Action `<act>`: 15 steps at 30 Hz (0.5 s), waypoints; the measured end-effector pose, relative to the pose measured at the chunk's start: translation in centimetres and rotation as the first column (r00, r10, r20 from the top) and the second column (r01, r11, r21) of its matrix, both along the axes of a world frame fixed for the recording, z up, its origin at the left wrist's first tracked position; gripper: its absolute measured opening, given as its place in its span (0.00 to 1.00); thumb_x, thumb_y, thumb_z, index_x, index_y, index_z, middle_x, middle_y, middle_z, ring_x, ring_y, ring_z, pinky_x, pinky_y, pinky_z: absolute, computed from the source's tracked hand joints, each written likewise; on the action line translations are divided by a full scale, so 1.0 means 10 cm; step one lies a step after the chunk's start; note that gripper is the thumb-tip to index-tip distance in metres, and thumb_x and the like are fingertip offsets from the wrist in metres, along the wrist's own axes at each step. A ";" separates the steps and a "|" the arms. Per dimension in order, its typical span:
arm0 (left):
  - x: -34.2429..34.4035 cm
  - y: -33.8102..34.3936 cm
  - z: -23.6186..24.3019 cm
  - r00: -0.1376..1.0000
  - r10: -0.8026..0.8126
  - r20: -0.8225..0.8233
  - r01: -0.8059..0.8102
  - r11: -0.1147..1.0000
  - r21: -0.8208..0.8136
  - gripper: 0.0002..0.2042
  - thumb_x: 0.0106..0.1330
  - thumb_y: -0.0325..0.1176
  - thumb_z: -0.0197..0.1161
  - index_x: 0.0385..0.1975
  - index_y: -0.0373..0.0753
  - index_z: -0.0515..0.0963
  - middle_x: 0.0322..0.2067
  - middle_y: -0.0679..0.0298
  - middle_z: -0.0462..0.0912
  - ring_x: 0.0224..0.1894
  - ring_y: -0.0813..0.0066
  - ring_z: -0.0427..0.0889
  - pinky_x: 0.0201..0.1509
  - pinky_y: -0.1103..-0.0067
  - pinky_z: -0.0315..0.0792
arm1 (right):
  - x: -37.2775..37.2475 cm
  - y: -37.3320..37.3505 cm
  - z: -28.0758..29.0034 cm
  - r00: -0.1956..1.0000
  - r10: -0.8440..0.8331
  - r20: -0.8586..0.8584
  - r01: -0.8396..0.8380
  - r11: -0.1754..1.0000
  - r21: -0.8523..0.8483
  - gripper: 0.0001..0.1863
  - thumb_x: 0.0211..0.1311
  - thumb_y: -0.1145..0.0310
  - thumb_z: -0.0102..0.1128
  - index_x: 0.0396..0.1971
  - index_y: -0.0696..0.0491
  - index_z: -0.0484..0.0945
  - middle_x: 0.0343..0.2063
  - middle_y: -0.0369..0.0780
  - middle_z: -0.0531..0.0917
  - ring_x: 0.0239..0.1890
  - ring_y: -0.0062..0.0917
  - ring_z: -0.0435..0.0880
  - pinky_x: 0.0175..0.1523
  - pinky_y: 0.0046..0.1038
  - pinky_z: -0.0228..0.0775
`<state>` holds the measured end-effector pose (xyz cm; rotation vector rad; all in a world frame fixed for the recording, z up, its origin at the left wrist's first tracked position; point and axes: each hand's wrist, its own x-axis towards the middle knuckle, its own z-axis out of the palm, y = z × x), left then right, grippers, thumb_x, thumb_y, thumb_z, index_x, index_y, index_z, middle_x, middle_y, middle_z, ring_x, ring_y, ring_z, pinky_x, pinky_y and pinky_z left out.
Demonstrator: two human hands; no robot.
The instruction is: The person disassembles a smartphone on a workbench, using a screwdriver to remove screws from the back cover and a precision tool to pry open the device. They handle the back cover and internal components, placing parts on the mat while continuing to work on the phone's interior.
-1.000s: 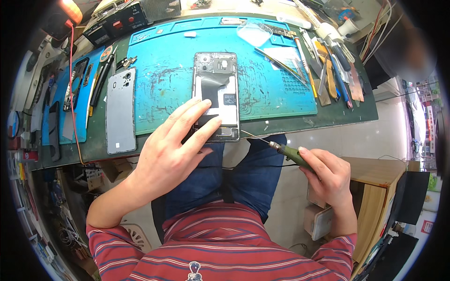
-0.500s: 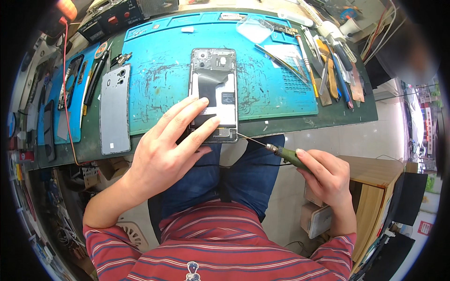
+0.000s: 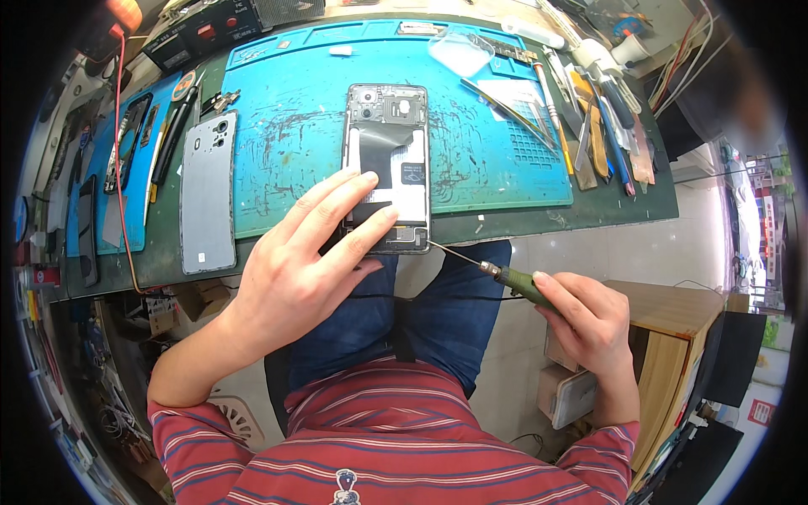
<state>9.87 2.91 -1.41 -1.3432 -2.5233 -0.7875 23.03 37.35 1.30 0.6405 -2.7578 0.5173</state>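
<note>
An opened smartphone (image 3: 411, 199), its back off and its inner parts showing, extends over the front edge of the bench. My left hand (image 3: 295, 261) grips its lower left part, with spread fingers pressing on top and the thumb at the bottom edge. In my right hand (image 3: 589, 316) is a green-handled pick (image 3: 520, 284), with a metal collar and a thin shaft. Its tip meets the phone's lower right corner; whether it sits in a gap there is too small to tell. A grey phone back cover (image 3: 207, 198) with camera holes lies to the left.
Under the phone lies a scratched blue work mat (image 3: 286, 135). Tweezers (image 3: 509, 114) and a clear plastic piece (image 3: 460, 54) rest at its right, beside several hand tools (image 3: 598, 126). A red cable (image 3: 123, 168) runs down the left side. A wooden cabinet (image 3: 665, 307) stands at right.
The view has shifted slightly. Both hands, the phone and the pick keep nearly the same positions, with the pick's tip still at the phone's lower right corner.
</note>
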 end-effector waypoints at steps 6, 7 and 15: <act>0.00 0.00 0.00 1.000 -0.001 0.004 0.001 1.000 0.004 0.35 0.47 0.23 0.82 0.62 0.40 0.84 0.69 0.49 0.78 0.71 0.44 0.78 0.72 0.57 0.77 | 0.01 -0.02 -0.01 1.000 -0.005 -0.019 0.005 1.000 -0.004 0.31 0.49 0.79 0.79 0.58 0.50 0.89 0.37 0.37 0.88 0.29 0.27 0.85 0.31 0.28 0.76; 0.00 0.00 0.00 1.000 -0.002 0.004 0.002 1.000 0.004 0.35 0.47 0.23 0.82 0.62 0.40 0.84 0.69 0.49 0.78 0.71 0.44 0.78 0.72 0.57 0.77 | 0.02 -0.02 -0.01 1.000 -0.012 -0.022 0.012 1.000 -0.003 0.31 0.49 0.79 0.79 0.58 0.50 0.89 0.37 0.37 0.88 0.29 0.27 0.85 0.31 0.28 0.75; 0.00 0.00 0.01 1.000 -0.001 0.009 0.001 1.000 0.001 0.35 0.48 0.23 0.82 0.63 0.39 0.84 0.69 0.49 0.77 0.71 0.44 0.78 0.72 0.57 0.77 | 0.05 -0.02 -0.03 1.000 -0.007 -0.015 0.007 1.000 -0.006 0.31 0.48 0.80 0.79 0.57 0.51 0.89 0.37 0.37 0.87 0.27 0.26 0.84 0.30 0.28 0.74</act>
